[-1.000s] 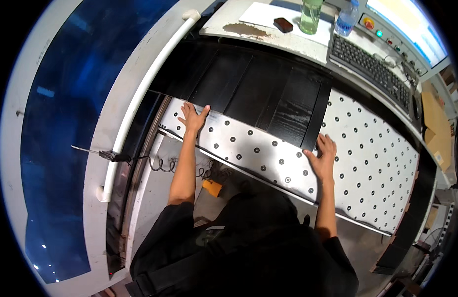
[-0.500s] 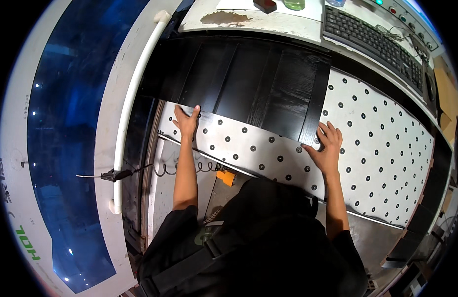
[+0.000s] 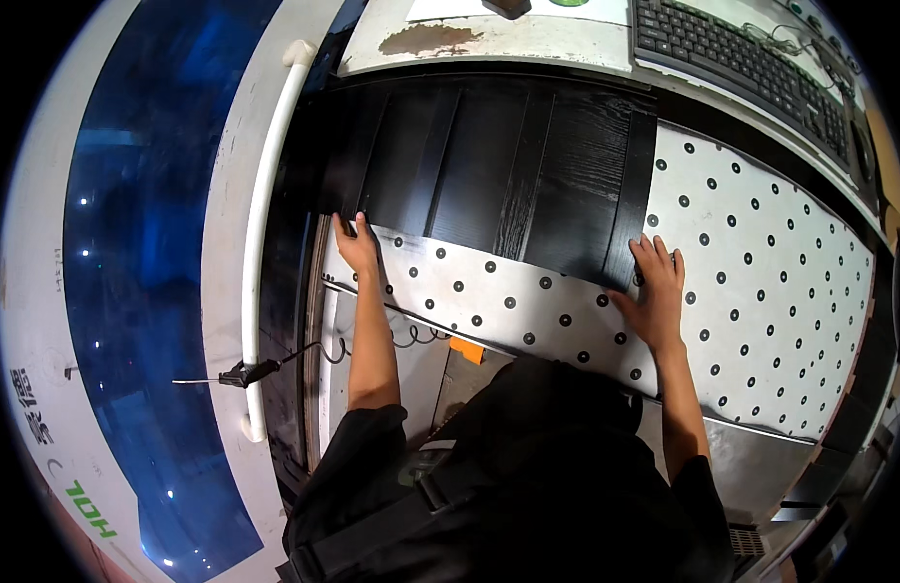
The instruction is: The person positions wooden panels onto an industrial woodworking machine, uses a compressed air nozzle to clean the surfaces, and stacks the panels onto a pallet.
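Note:
A black ribbed panel (image 3: pixel 479 175) with a wood-grain surface lies flat on a white bed dotted with black round pads (image 3: pixel 742 291). My left hand (image 3: pixel 358 251) is at the panel's near edge, close to its left corner, with thumb and fingertips apart and touching that edge. At the near right corner my right hand (image 3: pixel 656 296) is spread, its fingers along the panel's right edge and its thumb by the near edge. Neither hand is wrapped round the panel.
A white pipe rail (image 3: pixel 265 243) runs along the left, beside a machine cover with a blue window (image 3: pixel 149 262). A black air blow gun (image 3: pixel 248 373) with a coiled hose hangs on the rail. Beyond the bed, a keyboard (image 3: pixel 742 73) rests on a worn white table (image 3: pixel 537 44).
My left hand has slid left along the panel's near edge, toward its left corner. My right hand stays at the right corner. The whole view has turned slightly.

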`<action>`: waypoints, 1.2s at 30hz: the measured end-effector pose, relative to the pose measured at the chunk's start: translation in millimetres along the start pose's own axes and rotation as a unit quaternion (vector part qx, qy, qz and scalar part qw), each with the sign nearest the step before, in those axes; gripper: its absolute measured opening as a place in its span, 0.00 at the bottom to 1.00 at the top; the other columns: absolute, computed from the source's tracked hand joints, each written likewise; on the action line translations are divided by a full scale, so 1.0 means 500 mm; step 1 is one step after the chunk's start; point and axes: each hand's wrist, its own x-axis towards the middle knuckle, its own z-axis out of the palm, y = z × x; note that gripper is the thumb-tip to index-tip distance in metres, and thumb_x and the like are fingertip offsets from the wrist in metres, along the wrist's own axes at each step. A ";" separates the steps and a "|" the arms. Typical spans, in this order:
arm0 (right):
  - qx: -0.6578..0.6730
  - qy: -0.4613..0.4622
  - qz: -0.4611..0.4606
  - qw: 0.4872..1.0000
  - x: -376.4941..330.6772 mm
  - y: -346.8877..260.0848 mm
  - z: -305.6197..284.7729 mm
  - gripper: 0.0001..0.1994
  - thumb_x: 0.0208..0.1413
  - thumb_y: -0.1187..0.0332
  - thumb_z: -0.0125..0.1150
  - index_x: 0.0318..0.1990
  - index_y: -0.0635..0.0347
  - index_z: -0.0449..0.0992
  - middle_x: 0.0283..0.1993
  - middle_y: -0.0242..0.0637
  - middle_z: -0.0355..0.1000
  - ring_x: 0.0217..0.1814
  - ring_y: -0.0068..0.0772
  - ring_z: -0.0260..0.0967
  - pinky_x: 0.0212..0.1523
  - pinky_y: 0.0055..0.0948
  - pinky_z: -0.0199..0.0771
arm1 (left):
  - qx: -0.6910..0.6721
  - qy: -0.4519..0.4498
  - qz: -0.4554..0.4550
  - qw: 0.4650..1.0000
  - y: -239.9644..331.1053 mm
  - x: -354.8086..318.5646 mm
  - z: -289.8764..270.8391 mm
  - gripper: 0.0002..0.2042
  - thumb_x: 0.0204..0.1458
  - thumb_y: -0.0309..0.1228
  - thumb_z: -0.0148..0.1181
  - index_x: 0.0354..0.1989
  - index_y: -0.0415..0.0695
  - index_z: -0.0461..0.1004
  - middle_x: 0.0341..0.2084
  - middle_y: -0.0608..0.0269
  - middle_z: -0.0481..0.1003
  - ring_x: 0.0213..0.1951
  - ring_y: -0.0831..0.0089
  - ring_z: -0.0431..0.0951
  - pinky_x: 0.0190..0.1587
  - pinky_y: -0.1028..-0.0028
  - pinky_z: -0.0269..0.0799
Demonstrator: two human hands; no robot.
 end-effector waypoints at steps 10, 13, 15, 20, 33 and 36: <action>0.013 -0.021 0.020 1.000 0.007 -0.007 0.011 0.44 0.40 0.63 0.83 0.69 0.52 0.71 0.72 0.47 0.67 0.81 0.51 0.53 0.80 0.57 0.35 | -0.012 0.047 -0.032 0.998 0.006 0.008 -0.012 0.30 0.57 0.36 0.73 0.61 0.25 0.72 0.53 0.43 0.81 0.53 0.62 0.82 0.57 0.71 0.73; -0.005 -0.028 0.010 1.000 0.013 -0.021 0.019 0.44 0.41 0.61 0.82 0.70 0.52 0.70 0.73 0.46 0.67 0.81 0.51 0.51 0.80 0.58 0.32 | 0.049 0.072 -0.042 0.995 -0.007 0.024 -0.015 0.33 0.56 0.40 0.73 0.61 0.24 0.72 0.54 0.40 0.80 0.54 0.59 0.82 0.59 0.69 0.73; 0.000 -0.034 0.011 0.999 0.014 -0.021 0.024 0.44 0.42 0.58 0.81 0.70 0.52 0.70 0.72 0.47 0.67 0.82 0.51 0.50 0.80 0.58 0.30 | 0.084 0.081 -0.048 0.992 -0.012 0.026 -0.018 0.35 0.55 0.43 0.73 0.60 0.24 0.72 0.54 0.38 0.79 0.57 0.56 0.81 0.61 0.67 0.72; -0.013 -0.020 -0.010 1.000 0.008 -0.010 0.034 0.43 0.45 0.52 0.79 0.70 0.54 0.70 0.71 0.49 0.69 0.81 0.51 0.52 0.80 0.58 0.31 | 0.104 0.091 -0.026 0.990 0.004 0.019 -0.008 0.35 0.55 0.44 0.73 0.59 0.23 0.73 0.55 0.37 0.78 0.59 0.52 0.80 0.63 0.64 0.71; 0.004 0.006 -0.004 1.000 0.008 -0.006 0.040 0.54 0.47 0.50 0.78 0.74 0.71 0.54 0.71 0.63 0.63 0.78 0.58 0.55 0.79 0.62 0.36 | 0.311 0.061 -0.036 0.948 -0.040 0.034 -0.014 0.40 0.59 0.62 0.56 0.67 0.38 0.71 0.65 0.43 0.70 0.69 0.48 0.66 0.72 0.50 0.48; -0.007 -0.006 -0.002 1.000 0.009 -0.004 0.036 0.52 0.47 0.51 0.78 0.74 0.68 0.56 0.72 0.57 0.64 0.79 0.57 0.54 0.79 0.62 0.35 | 0.268 0.048 -0.042 0.961 -0.034 0.035 -0.015 0.40 0.59 0.62 0.57 0.67 0.39 0.71 0.64 0.42 0.72 0.65 0.47 0.71 0.71 0.53 0.51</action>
